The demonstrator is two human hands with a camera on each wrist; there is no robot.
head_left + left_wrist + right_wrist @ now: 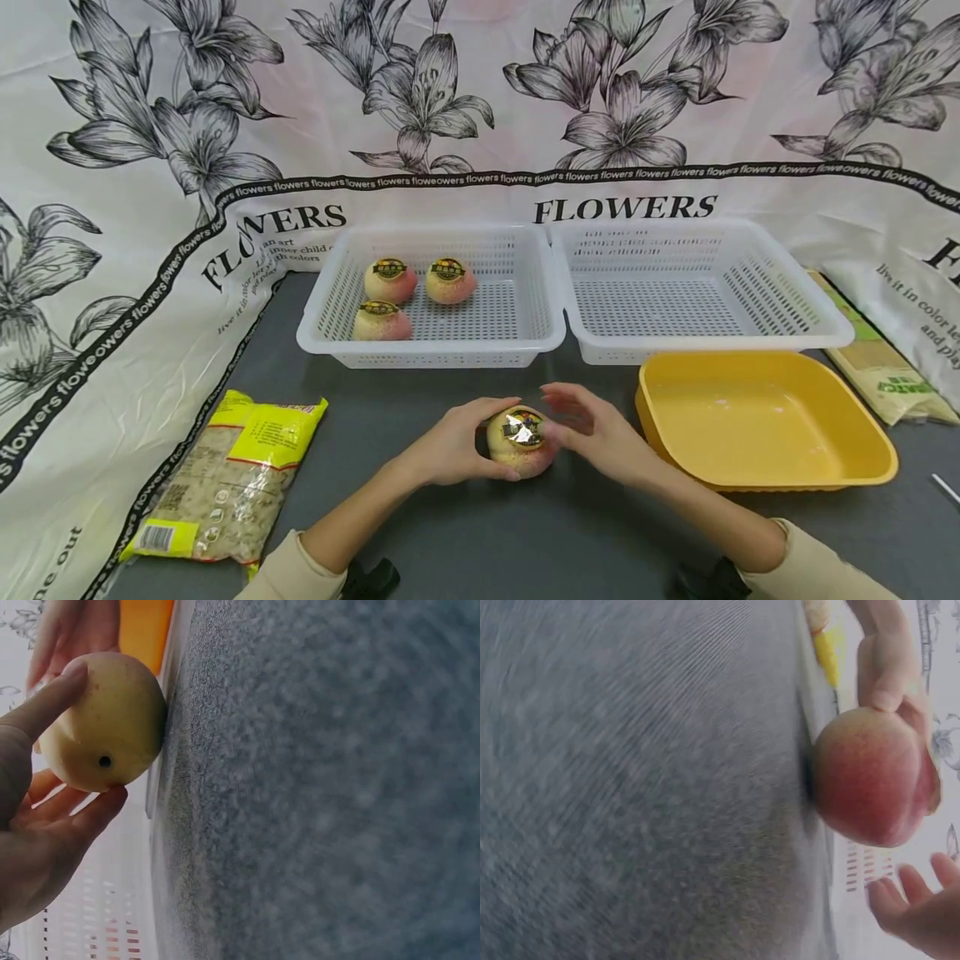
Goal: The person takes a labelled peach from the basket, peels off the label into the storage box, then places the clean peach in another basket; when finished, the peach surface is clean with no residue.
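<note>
A peach (522, 458) with pink and pale yellow skin rests on the dark grey table, a shiny label (522, 427) on its top. My left hand (465, 442) grips it from the left, thumb on the near side and fingers on the far side; the left wrist view shows the yellow side of the peach (112, 727) between them. At its right side is my right hand (600, 433), fingers loosely bent, thumb tip at the label's edge in the head view. The right wrist view shows these right fingers (904, 896) apart from the red side of the peach (866, 776).
A white basket (442, 354) behind holds 3 labelled peaches (450, 287). Beside it stands another white basket (705, 342). A yellow tub (772, 483) is close to my right forearm. Filled bags lie left (232, 483) and far right (885, 367).
</note>
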